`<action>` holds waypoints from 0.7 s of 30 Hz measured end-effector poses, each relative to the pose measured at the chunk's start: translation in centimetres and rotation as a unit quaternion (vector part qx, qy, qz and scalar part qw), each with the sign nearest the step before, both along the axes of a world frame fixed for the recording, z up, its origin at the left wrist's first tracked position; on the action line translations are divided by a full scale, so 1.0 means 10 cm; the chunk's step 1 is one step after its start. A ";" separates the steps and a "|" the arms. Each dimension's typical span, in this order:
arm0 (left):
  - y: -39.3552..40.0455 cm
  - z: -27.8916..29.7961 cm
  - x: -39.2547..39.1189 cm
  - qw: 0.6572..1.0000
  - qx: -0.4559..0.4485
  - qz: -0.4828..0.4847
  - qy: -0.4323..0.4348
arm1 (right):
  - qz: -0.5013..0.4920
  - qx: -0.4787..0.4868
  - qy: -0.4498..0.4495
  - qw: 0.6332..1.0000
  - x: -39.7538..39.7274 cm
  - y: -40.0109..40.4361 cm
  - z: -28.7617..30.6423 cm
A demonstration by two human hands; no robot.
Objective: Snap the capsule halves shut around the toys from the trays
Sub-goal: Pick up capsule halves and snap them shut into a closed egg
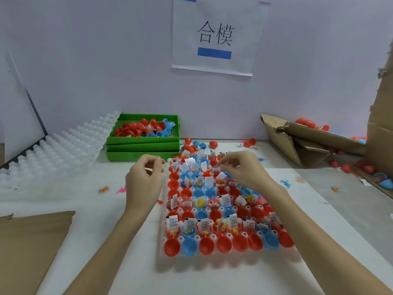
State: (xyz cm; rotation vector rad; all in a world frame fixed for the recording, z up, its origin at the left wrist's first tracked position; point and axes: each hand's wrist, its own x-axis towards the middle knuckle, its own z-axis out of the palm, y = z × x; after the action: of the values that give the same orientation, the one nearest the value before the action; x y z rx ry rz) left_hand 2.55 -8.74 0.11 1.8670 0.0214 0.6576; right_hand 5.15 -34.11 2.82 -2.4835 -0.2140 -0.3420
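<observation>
Two hands hover over a tray [168, 248] of red and blue capsule halves; the right hand [244, 169] perhaps pinches a paper slip, the left hand [144, 179] loosely curled

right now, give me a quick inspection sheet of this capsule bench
surface: white-covered table, brown cardboard sheet at near left corner
job's things: clear cell tray holding open red and blue capsule halves, many with bagged toys and paper slips; nearest row looks empty
clutter: small loose toys on the table; loose red capsules behind the tray
hands: left hand fingers curled at the tray's far left edge, what it holds cannot be told; right hand fingertips over the far rows, grip unclear
cables: nothing seen
surroundings: stacked green trays with capsule halves, empty clear trays at left, torn cardboard box at right, paper sign on the wall
</observation>
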 end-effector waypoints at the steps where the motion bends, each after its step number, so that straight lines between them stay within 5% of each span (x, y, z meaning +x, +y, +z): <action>1: 0.02 -0.01 0.01 1.000 0.019 0.006 0.005 | 0.016 -0.023 0.001 1.000 0.01 0.06 0.02; 9: 0.12 -0.26 0.11 0.936 0.330 -0.104 0.071 | 0.054 -0.033 -0.049 0.997 -0.06 0.31 -0.01; 21: 0.18 -0.28 0.14 0.920 0.380 -0.092 0.007 | 0.057 0.001 -0.045 0.997 -0.27 0.25 -0.13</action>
State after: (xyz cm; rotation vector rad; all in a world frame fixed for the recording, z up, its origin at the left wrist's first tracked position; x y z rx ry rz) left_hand 3.93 -6.90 -2.67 2.5772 -0.4562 0.5569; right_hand 2.47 -31.59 1.56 -2.4436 -0.3914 -0.4065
